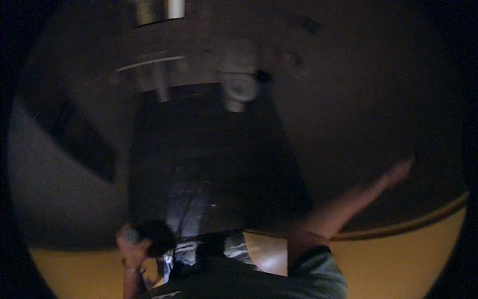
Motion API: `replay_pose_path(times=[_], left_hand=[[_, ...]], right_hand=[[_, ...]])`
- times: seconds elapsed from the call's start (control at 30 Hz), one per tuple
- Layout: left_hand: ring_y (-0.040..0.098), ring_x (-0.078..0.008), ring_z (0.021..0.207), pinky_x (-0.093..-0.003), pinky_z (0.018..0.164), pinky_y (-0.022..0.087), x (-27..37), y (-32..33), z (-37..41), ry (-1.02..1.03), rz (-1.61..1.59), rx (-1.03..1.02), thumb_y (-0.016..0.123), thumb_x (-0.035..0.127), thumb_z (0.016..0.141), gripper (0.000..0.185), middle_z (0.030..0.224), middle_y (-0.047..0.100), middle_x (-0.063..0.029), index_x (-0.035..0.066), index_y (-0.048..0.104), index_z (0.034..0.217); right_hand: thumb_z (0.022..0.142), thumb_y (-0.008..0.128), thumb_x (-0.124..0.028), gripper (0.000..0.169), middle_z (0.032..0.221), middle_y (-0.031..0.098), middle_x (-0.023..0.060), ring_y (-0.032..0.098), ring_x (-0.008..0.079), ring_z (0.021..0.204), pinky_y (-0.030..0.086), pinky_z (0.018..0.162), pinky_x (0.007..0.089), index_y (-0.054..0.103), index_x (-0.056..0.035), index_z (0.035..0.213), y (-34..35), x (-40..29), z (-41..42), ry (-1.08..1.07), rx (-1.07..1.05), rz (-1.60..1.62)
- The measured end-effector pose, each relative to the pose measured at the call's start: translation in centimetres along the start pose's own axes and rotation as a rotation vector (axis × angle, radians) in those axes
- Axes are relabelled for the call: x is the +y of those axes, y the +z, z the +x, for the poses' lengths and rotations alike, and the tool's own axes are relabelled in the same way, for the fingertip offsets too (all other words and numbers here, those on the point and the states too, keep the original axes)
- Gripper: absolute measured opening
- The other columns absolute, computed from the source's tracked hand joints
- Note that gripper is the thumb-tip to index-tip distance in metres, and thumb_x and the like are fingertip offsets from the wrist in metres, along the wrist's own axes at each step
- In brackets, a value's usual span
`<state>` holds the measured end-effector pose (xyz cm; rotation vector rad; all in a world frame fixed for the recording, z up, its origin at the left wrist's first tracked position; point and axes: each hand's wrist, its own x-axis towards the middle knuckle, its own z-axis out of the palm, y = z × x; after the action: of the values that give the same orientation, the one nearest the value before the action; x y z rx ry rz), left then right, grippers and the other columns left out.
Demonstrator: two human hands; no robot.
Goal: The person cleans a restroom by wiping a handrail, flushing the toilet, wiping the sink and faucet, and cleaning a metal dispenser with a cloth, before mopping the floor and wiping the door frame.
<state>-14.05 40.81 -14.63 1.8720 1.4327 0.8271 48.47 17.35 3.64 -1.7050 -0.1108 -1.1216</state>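
At lower left, my left hand is closed around a dark object with a round greyish end; the dim light hides what it is. My right arm reaches out to the right, and my right hand is blurred at or near a dark wall. Whether it touches the wall or holds anything cannot be told. Before me, a dark floor stretches away towards a pale toilet.
A thin pale bar and a pale upright thing show left of the toilet. A bright strip is at the top. Yellowish lit surfaces lie at the lower edges.
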Motion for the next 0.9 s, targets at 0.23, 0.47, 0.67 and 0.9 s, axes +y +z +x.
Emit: replay_pose_path(times=[0.23, 0.47, 0.67, 0.9], left_hand=[[0.065, -0.0336, 0.078, -0.0402, 0.067, 0.053, 2.0, -3.4, -8.5, 0.492, -0.075, 0.031, 0.078, 0.021, 0.055, 0.034, 0.082, 0.066, -0.0146, 0.006, 0.064, 0.082], [0.064, -0.0344, 0.082, -0.0396, 0.071, 0.051, -3.6, -13.3, -23.5, 0.564, -0.251, 0.036, 0.079, 0.023, 0.059, 0.038, 0.087, 0.064, -0.0141, 0.005, 0.062, 0.087], [0.059, -0.0352, 0.074, -0.0401, 0.064, 0.048, -5.1, -21.7, -35.1, 0.563, -0.318, 0.208, 0.073, 0.019, 0.063, 0.027, 0.079, 0.059, -0.0126, 0.005, 0.058, 0.080], [0.058, -0.0302, 0.065, -0.0356, 0.058, 0.045, -1.7, -29.0, -52.9, 0.443, -0.288, 0.641, 0.071, 0.017, 0.059, 0.023, 0.069, 0.058, -0.0113, 0.003, 0.058, 0.072]], right_hand=[[0.076, 0.052, 0.004, 0.032, 0.091, 0.060, 0.0045, 0.057, 0.0168, 0.080, 0.048, 0.074, 0.0279, 0.062, -0.0043, 0.106, -3.8, -6.2, -36.9, -0.083, -1.198, 0.592], [0.076, 0.065, -0.007, 0.059, 0.133, 0.048, 0.0151, 0.044, 0.0302, 0.125, 0.038, 0.101, 0.0389, 0.048, -0.0075, 0.132, -35.2, -9.4, -65.1, -0.275, -2.604, 0.778], [0.074, 0.066, -0.015, 0.048, 0.117, 0.052, 0.0146, 0.049, 0.0330, 0.109, 0.042, 0.090, 0.0408, 0.054, -0.0099, 0.120, -48.7, -14.5, -64.6, -0.457, -2.734, 0.921], [0.073, 0.068, -0.025, 0.036, 0.098, 0.057, 0.0140, 0.055, 0.0363, 0.091, 0.045, 0.076, 0.0429, 0.060, -0.0128, 0.105, -63.3, -25.0, -56.2, -0.882, -2.354, 1.467]])
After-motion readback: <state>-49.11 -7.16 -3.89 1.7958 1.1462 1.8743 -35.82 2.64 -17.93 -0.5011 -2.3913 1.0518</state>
